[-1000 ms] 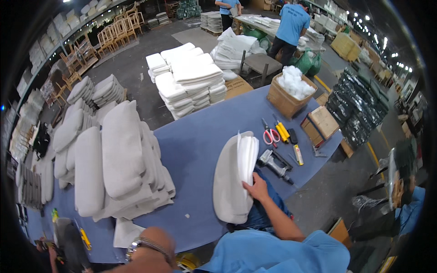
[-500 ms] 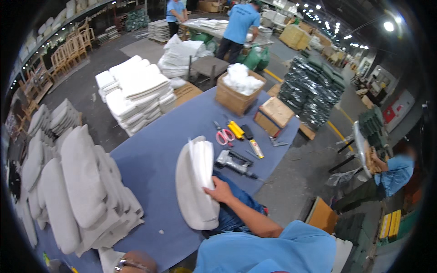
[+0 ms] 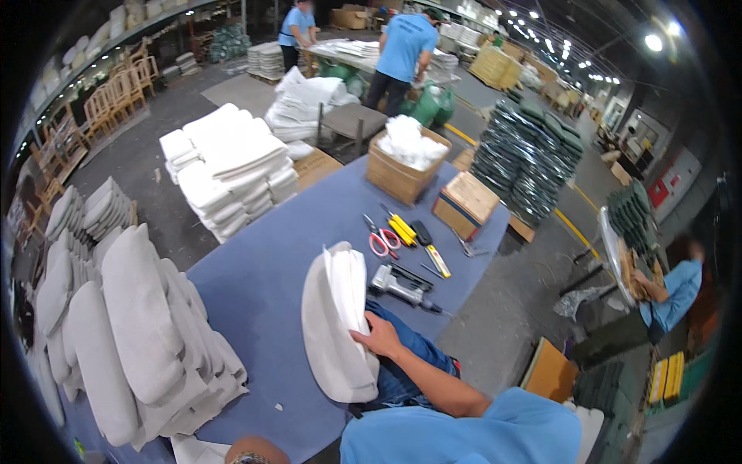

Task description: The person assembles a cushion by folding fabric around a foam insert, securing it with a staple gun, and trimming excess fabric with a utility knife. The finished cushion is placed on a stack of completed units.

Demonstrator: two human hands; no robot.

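Cushion [image 3: 321, 332] gripped in my curled right hand [image 3: 378, 338], left hand out of view, I'm seemingly steadying it, any next move needing firm support.

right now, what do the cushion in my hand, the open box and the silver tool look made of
Cushion: seemingly grey fabric, from its dull surface; soft-looking white layers could be foam or wadding. Open box: probably matte cardboard, from its brown walls. Silver tool: likely metal, from its sheen.
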